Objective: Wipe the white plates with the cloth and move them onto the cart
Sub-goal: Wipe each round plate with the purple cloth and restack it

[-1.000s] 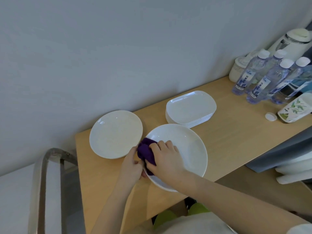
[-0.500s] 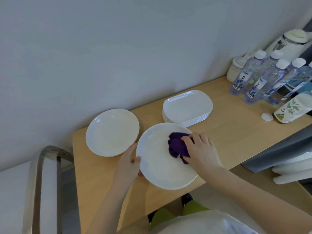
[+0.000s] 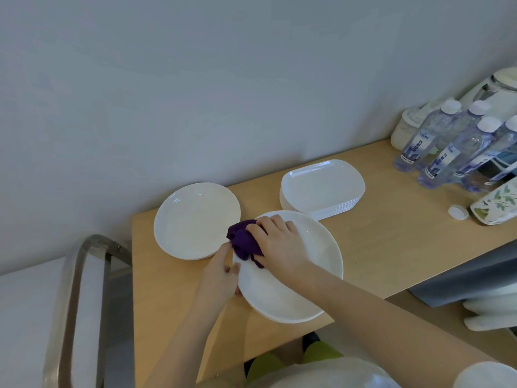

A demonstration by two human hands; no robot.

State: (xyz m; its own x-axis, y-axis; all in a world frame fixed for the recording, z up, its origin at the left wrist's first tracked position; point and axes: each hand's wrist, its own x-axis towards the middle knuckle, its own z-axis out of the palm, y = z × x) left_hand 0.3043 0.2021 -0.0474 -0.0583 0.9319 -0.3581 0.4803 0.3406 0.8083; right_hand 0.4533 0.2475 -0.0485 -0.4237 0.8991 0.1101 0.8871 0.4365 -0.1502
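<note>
Right fingers (image 3: 267, 224) curl over the purple cloth (image 3: 242, 242), pressing it on the plate's (image 3: 307, 264) left part. Left hand (image 3: 221, 273) pinches that rim. The plate overhangs the table (image 3: 391, 242) edge; hard pressure near the front could tip it. Cart (image 3: 75, 289) waits left.

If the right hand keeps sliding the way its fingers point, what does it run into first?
Probably the round plate stack to the upper left, just past the rim of the plate being wiped. The right hand pushes the purple cloth ahead; the gap is unclear.
</note>
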